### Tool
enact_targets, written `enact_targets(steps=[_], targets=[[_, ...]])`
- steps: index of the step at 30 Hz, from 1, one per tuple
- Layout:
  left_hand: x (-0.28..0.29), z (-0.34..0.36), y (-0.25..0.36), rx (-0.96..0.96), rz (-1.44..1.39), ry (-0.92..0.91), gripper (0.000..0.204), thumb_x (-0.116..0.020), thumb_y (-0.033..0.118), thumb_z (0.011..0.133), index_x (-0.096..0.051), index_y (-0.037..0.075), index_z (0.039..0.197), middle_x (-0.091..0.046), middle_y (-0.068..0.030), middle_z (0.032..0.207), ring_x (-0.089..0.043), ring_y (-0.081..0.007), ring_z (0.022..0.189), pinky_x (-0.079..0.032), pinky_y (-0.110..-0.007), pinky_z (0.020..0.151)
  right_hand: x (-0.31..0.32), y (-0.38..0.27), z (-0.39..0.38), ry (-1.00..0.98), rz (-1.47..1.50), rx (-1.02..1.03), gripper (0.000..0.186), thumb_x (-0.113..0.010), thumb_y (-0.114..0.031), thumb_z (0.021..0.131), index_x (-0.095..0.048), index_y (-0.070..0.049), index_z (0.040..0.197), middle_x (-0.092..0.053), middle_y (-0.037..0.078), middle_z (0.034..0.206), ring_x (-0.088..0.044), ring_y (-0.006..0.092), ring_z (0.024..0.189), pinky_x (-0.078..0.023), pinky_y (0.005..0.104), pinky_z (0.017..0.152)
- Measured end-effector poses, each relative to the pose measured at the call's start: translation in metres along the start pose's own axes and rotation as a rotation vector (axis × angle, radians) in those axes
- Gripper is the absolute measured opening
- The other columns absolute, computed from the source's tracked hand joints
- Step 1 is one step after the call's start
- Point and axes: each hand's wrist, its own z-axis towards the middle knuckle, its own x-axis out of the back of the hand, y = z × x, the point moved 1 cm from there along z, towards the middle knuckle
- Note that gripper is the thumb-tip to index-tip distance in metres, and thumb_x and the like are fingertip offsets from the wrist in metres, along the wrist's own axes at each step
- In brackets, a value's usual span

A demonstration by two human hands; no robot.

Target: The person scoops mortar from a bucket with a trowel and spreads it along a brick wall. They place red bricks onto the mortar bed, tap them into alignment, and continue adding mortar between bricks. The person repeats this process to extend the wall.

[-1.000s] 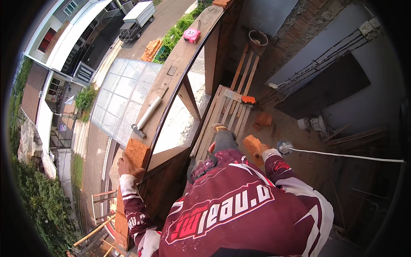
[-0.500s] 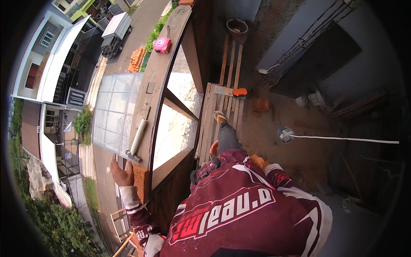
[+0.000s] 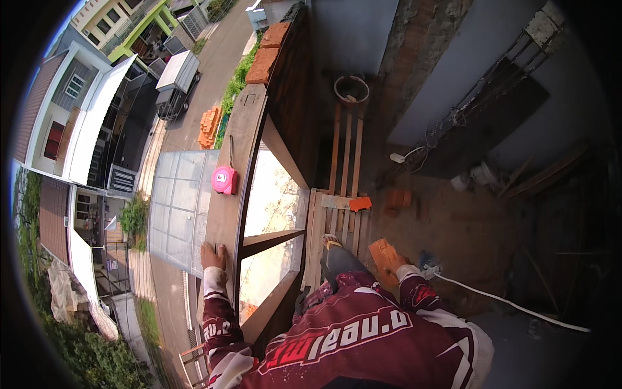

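Observation:
My left hand (image 3: 214, 255) rests on the long wooden beam (image 3: 223, 214) at the top of the frame, fingers apart and holding nothing. Farther along the beam lies a pink tape measure (image 3: 224, 179) with a dark strap. Lower right of centre, my right hand (image 3: 397, 264) grips an orange brick (image 3: 380, 253), held beside my body. Under the beam are triangular openings with a pale surface behind them.
A slatted plank platform (image 3: 316, 220) bears my sandalled foot (image 3: 332, 241) and an orange object (image 3: 360, 203). A bucket (image 3: 352, 86) tops narrow slats; bricks (image 3: 268, 58) cap the wall end. A white cable (image 3: 512, 305) crosses the right. A street (image 3: 194, 129) lies below, left.
My left hand has left the brick at the beam's near end and now lies on the beam. The view has shifted; the white tube and hammer there are out of sight.

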Motion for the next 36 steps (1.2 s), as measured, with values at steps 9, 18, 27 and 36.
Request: enact_targets(steps=[9, 18, 27, 36], targets=[[0.033, 0.004, 0.029, 0.105, -0.099, -0.043, 0.084, -0.08, 0.044, 0.078, -0.051, -0.012, 0.135, -0.056, -0.0312, 0.133, -0.055, -0.0398, 0.127, -0.043, -0.04, 0.108, 0.075, -0.012, 0.073, 0.177, 0.188, 0.005, 0.081, -0.087, -0.038, 0.065, -0.056, -0.009, 0.133, -0.063, 0.017, 0.129, -0.059, 0.0359, 0.121, -0.049, 0.042, 0.101], [0.026, 0.008, 0.022, 0.141, -0.105, -0.105, 0.084, -0.082, 0.042, 0.077, -0.052, -0.013, 0.133, -0.057, -0.0317, 0.132, -0.055, -0.039, 0.128, -0.042, -0.038, 0.109, 0.045, 0.029, 0.051, -0.016, 0.19, -0.203, 0.077, -0.085, -0.036, 0.07, -0.054, -0.006, 0.133, -0.06, 0.019, 0.133, -0.059, 0.0343, 0.123, -0.045, 0.0398, 0.107], [0.013, 0.007, -0.015, 0.02, -0.102, 0.009, 0.073, -0.083, 0.043, 0.074, -0.063, -0.009, 0.121, -0.07, -0.0278, 0.109, -0.069, -0.0369, 0.103, -0.052, -0.041, 0.09, -0.004, 0.028, 0.04, 0.018, 0.105, -0.166, 0.075, -0.085, -0.034, 0.07, -0.056, -0.006, 0.133, -0.062, 0.02, 0.131, -0.058, 0.0337, 0.125, -0.045, 0.04, 0.107], [0.005, 0.016, -0.009, 0.037, -0.175, 0.001, 0.083, -0.087, 0.037, 0.072, -0.055, -0.013, 0.13, -0.065, -0.0289, 0.122, -0.063, -0.0363, 0.117, -0.047, -0.038, 0.102, 0.054, -0.013, 0.07, -0.014, 0.053, -0.221, 0.075, -0.085, -0.033, 0.07, -0.057, -0.006, 0.133, -0.063, 0.02, 0.131, -0.058, 0.0336, 0.125, -0.045, 0.0399, 0.107]])
